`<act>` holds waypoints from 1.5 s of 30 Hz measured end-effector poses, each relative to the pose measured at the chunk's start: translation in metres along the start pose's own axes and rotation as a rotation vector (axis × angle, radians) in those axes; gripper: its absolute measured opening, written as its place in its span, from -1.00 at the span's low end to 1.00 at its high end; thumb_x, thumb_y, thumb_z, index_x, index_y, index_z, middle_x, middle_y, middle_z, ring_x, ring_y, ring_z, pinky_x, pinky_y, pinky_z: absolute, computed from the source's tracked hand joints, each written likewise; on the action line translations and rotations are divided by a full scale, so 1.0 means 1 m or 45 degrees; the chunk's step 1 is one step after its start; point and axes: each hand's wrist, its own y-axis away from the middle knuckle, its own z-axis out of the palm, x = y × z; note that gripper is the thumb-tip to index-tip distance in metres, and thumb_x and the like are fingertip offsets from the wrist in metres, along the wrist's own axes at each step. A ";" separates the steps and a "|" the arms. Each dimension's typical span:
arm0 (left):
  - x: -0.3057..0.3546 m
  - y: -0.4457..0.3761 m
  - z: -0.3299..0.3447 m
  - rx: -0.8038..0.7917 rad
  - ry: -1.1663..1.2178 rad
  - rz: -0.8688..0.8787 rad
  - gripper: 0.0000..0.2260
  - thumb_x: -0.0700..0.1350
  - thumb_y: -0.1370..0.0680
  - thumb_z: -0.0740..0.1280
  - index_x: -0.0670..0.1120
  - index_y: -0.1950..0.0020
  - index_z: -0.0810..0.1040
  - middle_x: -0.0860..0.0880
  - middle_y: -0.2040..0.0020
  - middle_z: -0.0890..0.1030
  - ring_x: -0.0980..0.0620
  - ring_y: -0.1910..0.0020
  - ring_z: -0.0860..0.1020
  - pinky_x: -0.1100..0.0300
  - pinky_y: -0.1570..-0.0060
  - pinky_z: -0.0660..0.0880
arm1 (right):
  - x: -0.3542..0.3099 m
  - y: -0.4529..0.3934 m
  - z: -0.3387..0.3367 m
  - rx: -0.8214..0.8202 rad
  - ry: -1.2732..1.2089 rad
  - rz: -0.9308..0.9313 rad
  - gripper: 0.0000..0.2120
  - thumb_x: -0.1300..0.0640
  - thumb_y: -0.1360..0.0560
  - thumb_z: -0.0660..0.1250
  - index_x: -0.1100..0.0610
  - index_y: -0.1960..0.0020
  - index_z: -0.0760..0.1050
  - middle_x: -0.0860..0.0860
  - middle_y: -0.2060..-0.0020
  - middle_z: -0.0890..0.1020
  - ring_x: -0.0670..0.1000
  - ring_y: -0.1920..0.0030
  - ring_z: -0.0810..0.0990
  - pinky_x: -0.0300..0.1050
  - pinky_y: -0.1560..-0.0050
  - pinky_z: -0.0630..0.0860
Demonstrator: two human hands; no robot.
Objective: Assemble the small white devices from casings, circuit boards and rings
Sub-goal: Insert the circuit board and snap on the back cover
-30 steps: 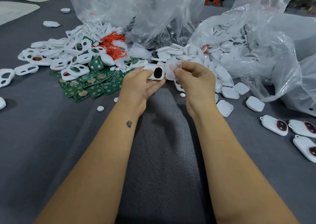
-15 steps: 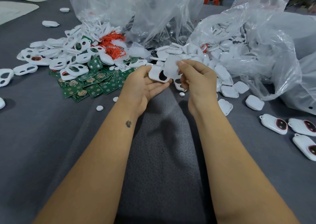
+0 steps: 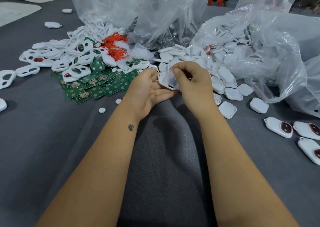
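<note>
A grey fabric-covered tabletop is strewn with glossy casings. A white casing is cradled by the left hand; a translucent, possibly plastic piece is pinched by the right hand.

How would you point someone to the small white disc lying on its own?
Start at the pile of green circuit boards left of the left hand. Just below the pile, on bare grey cloth, lies the white disc, round, flat and alone.
</note>
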 end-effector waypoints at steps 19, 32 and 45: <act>-0.006 -0.002 0.001 -0.126 -0.002 0.001 -0.69 -0.18 -0.62 0.10 -0.29 -0.21 0.54 -0.25 -0.05 0.67 -0.13 -0.01 0.67 0.10 0.01 0.63 | 0.000 0.000 0.006 0.170 0.234 -0.047 -0.87 0.15 -0.45 0.43 -0.05 0.21 0.59 -0.11 0.18 0.47 -0.22 0.20 0.44 -0.37 0.09 0.37; -0.008 -0.005 0.003 0.050 0.086 0.083 -0.79 -0.39 -0.61 0.13 -0.36 -0.17 0.50 -0.25 0.09 0.68 -0.11 0.16 0.70 0.13 0.16 0.64 | -0.001 -0.003 -0.003 0.335 -0.171 0.219 -0.84 0.14 -0.54 0.30 0.07 0.18 0.61 -0.12 0.37 0.55 -0.13 0.28 0.49 -0.17 0.15 0.44; -0.010 -0.006 0.001 0.068 0.040 0.139 -0.88 -0.37 -0.58 0.23 -0.25 0.01 0.55 -0.12 0.23 0.71 0.00 0.23 0.70 0.24 0.25 0.61 | 0.002 -0.001 0.004 0.107 -0.028 0.251 -0.91 0.17 -0.43 0.44 0.04 0.22 0.57 -0.07 0.42 0.53 -0.08 0.34 0.48 -0.07 0.18 0.48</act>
